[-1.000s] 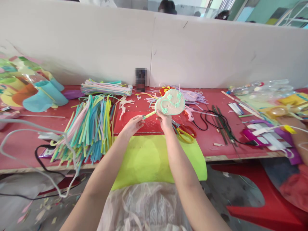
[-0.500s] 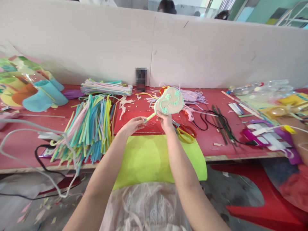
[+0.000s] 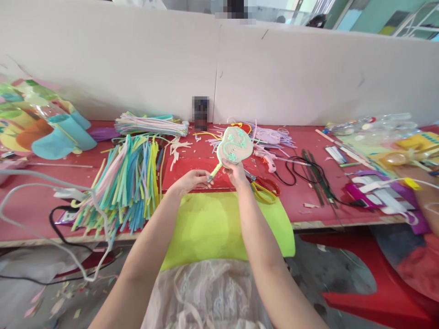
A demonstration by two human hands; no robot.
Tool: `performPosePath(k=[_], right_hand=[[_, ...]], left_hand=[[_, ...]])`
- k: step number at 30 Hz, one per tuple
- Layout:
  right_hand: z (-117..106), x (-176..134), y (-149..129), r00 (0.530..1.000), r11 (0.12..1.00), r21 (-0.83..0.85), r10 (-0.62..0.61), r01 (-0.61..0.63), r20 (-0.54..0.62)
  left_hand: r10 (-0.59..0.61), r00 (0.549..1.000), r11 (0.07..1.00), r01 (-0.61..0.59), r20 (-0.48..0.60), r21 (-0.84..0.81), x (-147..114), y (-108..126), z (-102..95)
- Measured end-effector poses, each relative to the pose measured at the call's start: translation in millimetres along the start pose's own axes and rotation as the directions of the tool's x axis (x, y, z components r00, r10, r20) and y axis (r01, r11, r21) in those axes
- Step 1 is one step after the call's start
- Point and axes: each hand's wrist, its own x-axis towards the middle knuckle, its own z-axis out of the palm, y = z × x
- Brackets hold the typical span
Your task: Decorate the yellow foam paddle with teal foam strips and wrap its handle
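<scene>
A cream hand fan (image 3: 236, 145) with mint-green curls and flowers on its face is held up over the table, tilted. My left hand (image 3: 196, 180) pinches the lower end of its yellow-green handle. With fingers at the fan's lower edge, where the handle joins, my right hand (image 3: 235, 171) grips it too. Beneath lies a red board (image 3: 174, 176). Scissors (image 3: 264, 189) with yellow and red handles lie just right of my right wrist. A pink glue gun (image 3: 270, 161) rests behind them.
Bundles of fuzzy pipe cleaners (image 3: 126, 183) fill the left side, partly hanging over the edge. Blue and orange felt pieces (image 3: 63, 137) stand farther left. A black cord (image 3: 317, 176), a purple-white box (image 3: 380, 194) and another person's arm (image 3: 425, 196) are at right. A white partition (image 3: 291, 73) closes the back.
The fan has shifted slightly left and its handle now points more steeply down. My left hand has moved a little right and down with the handle end.
</scene>
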Motion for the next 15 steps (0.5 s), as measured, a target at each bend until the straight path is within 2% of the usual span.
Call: performPosePath(k=[5, 9, 15], right_hand=[[-1, 2, 3, 1.000, 0.999, -0.035, -0.017, 0.016, -0.022], [1, 4, 6, 0.997, 0.996, -0.059, -0.064, 0.061, -0.038], [2, 5, 10, 0.990, 0.980, -0.172, -0.114, 0.098, -0.086]], left_hand=[[0.040, 0.998, 0.990, -0.033, -0.044, 0.141, -1, 3, 0.0], [0.121, 0.989, 0.968, -0.100, -0.080, 0.232, 4, -2, -2.2], [0.269, 0.948, 0.864, -0.161, -0.169, 0.476, 13, -15, -3.7]])
